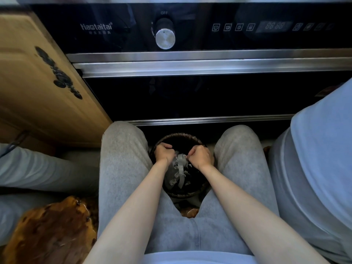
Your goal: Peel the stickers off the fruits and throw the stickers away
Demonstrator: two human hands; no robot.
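Words on the stove front

I read "OFF" above the knob (165, 36), "Haotaitai" on the black panel (122, 20), and "88:88" on its display (274, 26).

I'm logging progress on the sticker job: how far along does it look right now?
Late stage, it seems. Done: several pale strips already lie in the dark bin between the knees. In hand: left hand and right hand are curled over the bin, apparently working strips loose. Left: unclear, as no fruit is in view.

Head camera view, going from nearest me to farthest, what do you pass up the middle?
Grey trousers → dark round bin with the left hand and right hand over it → black oven door → silver knob.
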